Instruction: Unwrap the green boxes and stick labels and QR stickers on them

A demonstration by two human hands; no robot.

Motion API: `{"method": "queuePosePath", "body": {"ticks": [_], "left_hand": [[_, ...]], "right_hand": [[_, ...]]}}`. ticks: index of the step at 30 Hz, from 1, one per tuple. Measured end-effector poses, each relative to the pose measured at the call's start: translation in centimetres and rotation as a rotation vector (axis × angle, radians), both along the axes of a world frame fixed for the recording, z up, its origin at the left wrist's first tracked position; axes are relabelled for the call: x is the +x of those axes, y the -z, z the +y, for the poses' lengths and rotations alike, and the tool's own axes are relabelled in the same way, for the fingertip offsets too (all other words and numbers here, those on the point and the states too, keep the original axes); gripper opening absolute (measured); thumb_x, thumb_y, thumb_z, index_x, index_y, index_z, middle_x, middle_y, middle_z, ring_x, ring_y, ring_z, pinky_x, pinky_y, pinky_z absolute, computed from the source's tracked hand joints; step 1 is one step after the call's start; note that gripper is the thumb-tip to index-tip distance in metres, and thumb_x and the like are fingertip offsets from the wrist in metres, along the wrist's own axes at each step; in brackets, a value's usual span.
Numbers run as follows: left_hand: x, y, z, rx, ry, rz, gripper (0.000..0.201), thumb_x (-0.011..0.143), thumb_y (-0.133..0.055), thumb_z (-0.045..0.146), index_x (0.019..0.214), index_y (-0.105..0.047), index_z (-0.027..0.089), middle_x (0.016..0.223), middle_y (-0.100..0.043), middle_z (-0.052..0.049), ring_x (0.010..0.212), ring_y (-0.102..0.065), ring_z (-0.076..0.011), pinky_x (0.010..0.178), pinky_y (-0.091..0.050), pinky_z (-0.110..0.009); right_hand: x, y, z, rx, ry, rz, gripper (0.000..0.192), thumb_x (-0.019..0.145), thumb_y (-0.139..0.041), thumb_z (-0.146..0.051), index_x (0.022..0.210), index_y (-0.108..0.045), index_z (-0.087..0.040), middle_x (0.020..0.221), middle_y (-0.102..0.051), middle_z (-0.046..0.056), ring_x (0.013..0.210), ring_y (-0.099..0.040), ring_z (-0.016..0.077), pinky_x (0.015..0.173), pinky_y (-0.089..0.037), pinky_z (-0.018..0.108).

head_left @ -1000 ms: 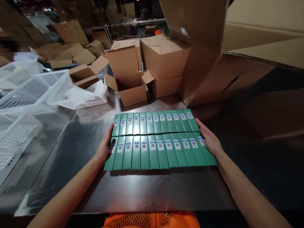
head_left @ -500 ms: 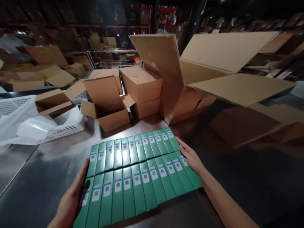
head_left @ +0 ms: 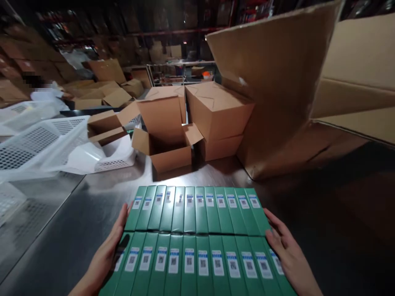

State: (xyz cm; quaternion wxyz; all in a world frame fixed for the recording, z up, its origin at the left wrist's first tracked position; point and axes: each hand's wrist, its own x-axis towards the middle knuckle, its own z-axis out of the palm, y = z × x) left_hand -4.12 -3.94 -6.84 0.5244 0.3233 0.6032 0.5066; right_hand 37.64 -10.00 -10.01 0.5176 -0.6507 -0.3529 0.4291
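Beyond the green boxes [head_left: 197, 238] on the steel desk [head_left: 77, 222] sits an open carton [head_left: 168, 150] with its flaps spread, its inside in shadow so that any contents cannot be told. To its right two closed cartons [head_left: 217, 117] are stacked, and right of those a big carton [head_left: 277, 94] rises with its flap standing up, walling off that side. On the left lie white perforated baskets [head_left: 33, 142] with clear plastic [head_left: 83, 154] draped in one, and a small open carton [head_left: 103, 127] just behind them. Between the green boxes and the open carton a strip of bare desk shows.

The green boxes lie flat on the desk in two rows, packed side against side into one slab, labels up. Each box is long and narrow, its long axis running away from the person; the rows themselves run left to right.

The left hand [head_left: 108, 255] presses flat against the slab's left edge, thumb over the top of the near row. The right hand [head_left: 285, 253] does the same at the right edge, fingers spread on the end box. The two together make the grip, clamping the slab from both sides, neither hand closed around anything.
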Motion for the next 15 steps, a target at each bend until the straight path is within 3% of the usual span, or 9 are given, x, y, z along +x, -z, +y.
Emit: {"method": "queuePosePath", "body": {"ticks": [6,10,13,15], "left_hand": [[-1.3,0.9,0.6,-0.047,-0.01,-0.437,0.056,0.089,-0.057,0.041,0.143,-0.051,0.03,0.15,-0.049,0.003,0.149,-0.024,-0.0246,0.124,-0.016,-0.04],[-1.5,0.0,1.5,-0.096,-0.064,-0.692,0.06,0.092,-0.045,0.036,0.151,-0.041,0.021,0.146,-0.054,-0.007,0.146,-0.03,-0.0255,0.122,-0.024,-0.042],[-1.1,-1.1,2.2,-0.121,-0.071,-0.8,0.062,0.091,-0.044,0.023,0.152,-0.036,0.014,0.14,-0.059,-0.012,0.144,-0.036,-0.0256,0.122,-0.024,-0.043],[-1.2,-0.9,2.2,-0.127,-0.053,-0.811,0.064,0.088,-0.046,0.016,0.151,-0.038,0.015,0.139,-0.06,-0.012,0.143,-0.038,-0.025,0.122,-0.025,-0.044]], "right_hand": [[-0.6,-1.1,0.0,0.065,-0.044,-0.363,0.064,0.084,-0.06,-0.06,0.138,-0.051,-0.027,0.139,-0.058,0.009,0.125,-0.058,0.0302,0.1,-0.054,0.041],[0.3,-2.7,0.2,0.088,-0.148,-0.948,0.064,0.088,-0.048,-0.062,0.134,-0.055,-0.019,0.14,-0.055,0.016,0.124,-0.056,0.037,0.1,-0.051,0.054],[0.0,-6.6,2.8,0.172,-0.118,-1.298,0.078,0.086,-0.048,-0.066,0.141,-0.048,-0.011,0.151,-0.038,0.025,0.129,-0.048,0.0468,0.096,-0.049,0.065],[-2.9,-10.1,5.4,0.273,-0.12,-1.361,0.077,0.09,-0.051,-0.058,0.149,-0.037,-0.011,0.155,-0.032,0.023,0.138,-0.039,0.0421,0.105,-0.044,0.061]]}}
